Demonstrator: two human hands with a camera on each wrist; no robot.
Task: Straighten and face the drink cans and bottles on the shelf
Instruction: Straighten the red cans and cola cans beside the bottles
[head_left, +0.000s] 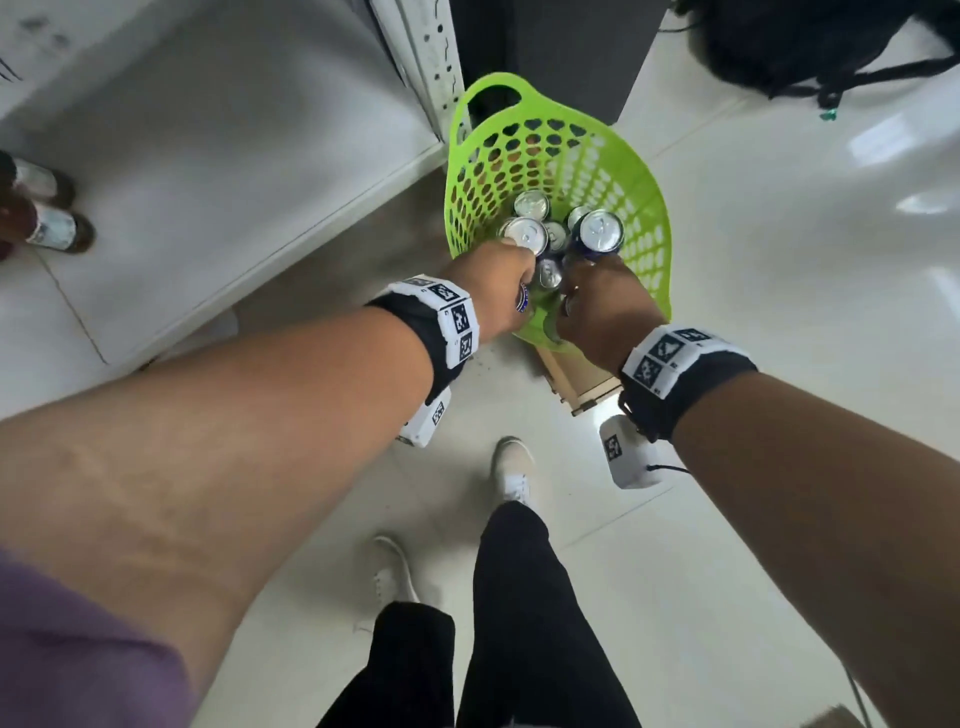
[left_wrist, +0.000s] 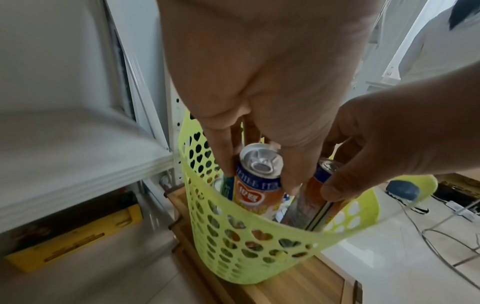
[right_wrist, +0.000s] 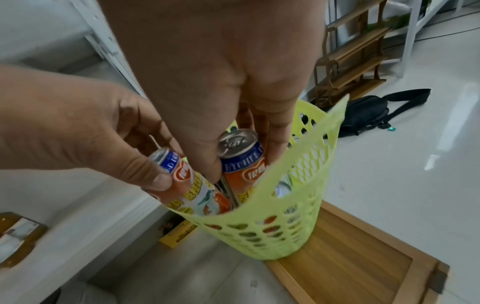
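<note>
at the far left of the head view two brown bottles (head_left: 49, 208) with pale labels are seen lying on the white shelf (head_left: 218, 156), well apart from everything else; a perforated white upright (head_left: 434, 57) is fixed at the shelf's right end. just right of that upright a green basket (head_left: 639, 208) pierced with heart-shaped holes is set on a wooden crate (right_wrist: 345, 265), and several cans are stood inside it with their silver tops up. the left hand (head_left: 501, 291) is reached down into the near left part of the basket, and its fingers and thumb are closed around an orange can with a blue band (left_wrist: 255, 176), which is held upright in the left wrist view. beside it the right hand (head_left: 605, 312) is lowered into the near right part of the basket, and a second orange can with a blue band (right_wrist: 240, 164) is grasped between its thumb and fingers. the two held cans are kept just beside each other, both partly above the basket rim. more silver can tops (head_left: 532, 203) are seen further back in the basket. at the far right a black bag (head_left: 810, 47) is left on the glossy white floor (head_left: 779, 260)
</note>
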